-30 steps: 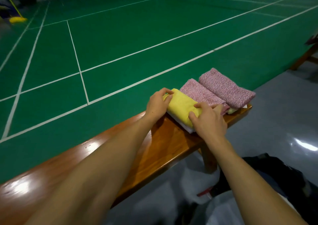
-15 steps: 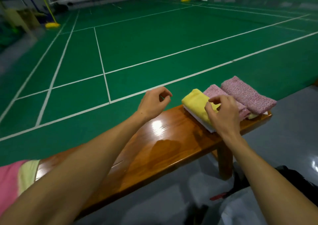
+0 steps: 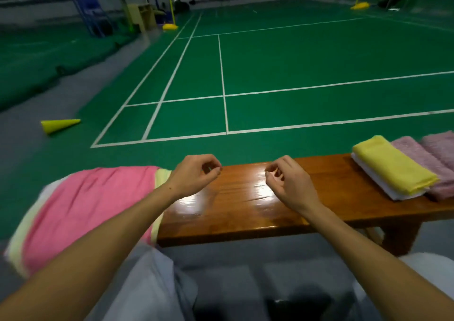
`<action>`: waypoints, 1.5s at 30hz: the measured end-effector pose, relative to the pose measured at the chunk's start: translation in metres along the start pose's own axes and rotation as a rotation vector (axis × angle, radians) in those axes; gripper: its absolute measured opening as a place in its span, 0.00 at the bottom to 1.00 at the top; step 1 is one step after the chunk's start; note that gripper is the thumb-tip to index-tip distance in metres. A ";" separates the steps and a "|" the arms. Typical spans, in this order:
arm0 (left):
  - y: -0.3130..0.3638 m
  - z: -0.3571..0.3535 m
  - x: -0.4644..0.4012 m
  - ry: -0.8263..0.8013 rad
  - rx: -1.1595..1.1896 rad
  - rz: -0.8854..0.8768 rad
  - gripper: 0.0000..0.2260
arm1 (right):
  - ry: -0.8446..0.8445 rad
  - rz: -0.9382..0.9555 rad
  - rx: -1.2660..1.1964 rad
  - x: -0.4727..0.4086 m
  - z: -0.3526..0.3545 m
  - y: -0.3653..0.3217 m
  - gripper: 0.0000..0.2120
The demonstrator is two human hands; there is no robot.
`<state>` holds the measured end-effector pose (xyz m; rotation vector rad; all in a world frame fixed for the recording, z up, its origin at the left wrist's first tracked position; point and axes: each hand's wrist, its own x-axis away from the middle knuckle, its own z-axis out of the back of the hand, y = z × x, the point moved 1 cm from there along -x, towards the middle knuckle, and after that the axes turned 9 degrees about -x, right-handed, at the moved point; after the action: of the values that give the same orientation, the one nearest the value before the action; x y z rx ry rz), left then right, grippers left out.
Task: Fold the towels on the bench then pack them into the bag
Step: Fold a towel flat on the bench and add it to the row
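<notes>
Two bare forearms reach in from 7 and 5 o'clock over a long wooden bench (image 3: 245, 205) that runs across the lower middle of the view, its glossy top catching a bright reflection. Behind it, filling everything from 9 round to 3 o'clock, lies a green court (image 3: 294, 62) marked with white lines.

At 8 o'clock a large pink towel (image 3: 86, 210) with pale yellow edging lies spread and unfolded over the bench's left end, its near edge hanging off toward the person; the left forearm crosses above it. At 3 o'clock, on the bench's right end, sit the folded towels: a yellow towel (image 3: 393, 171) on top of a white one, just beside it a pink speckled towel (image 3: 417, 158), and a second speckled one (image 3: 442, 146) cut off by the frame edge. The bag cannot be made out with any certainty among the dark, blurred shapes at 6 o'clock.

The left hand (image 3: 194, 175) hovers over the bench just right of the pink towel, fingers loosely curled with nothing in them. The right hand (image 3: 287, 180) hangs near centre, well apart from the folded stack, its fingers likewise loosely curled and holding nothing.

A yellow cone (image 3: 60, 125) lies on its side on the grey floor at 10 o'clock.
</notes>
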<state>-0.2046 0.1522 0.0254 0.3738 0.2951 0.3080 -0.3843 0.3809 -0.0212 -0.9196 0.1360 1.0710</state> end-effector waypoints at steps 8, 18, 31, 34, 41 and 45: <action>-0.131 0.072 0.117 0.024 -0.107 0.267 0.03 | -0.301 0.061 -0.206 -0.028 -0.149 -0.113 0.03; -0.237 0.111 0.219 -0.038 -0.314 0.561 0.02 | -0.481 -0.409 -0.226 -0.042 -0.281 -0.190 0.15; -0.285 0.125 0.240 0.226 -0.149 1.007 0.18 | -0.457 -0.780 -0.700 -0.053 -0.266 -0.181 0.10; -0.279 0.123 0.233 0.173 -0.101 1.018 0.06 | -0.435 -0.778 -0.779 -0.048 -0.251 -0.175 0.07; -0.253 0.114 0.207 0.080 -0.119 1.068 0.23 | -0.173 -0.734 -0.988 -0.049 -0.197 -0.167 0.06; -0.216 0.101 0.173 0.005 0.180 1.038 0.06 | -0.097 -0.721 -0.965 -0.055 -0.155 -0.134 0.09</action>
<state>0.0381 -0.0107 -0.0088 0.6880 0.1090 1.3059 -0.2551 0.2128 -0.0137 -1.5991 -0.8090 0.4518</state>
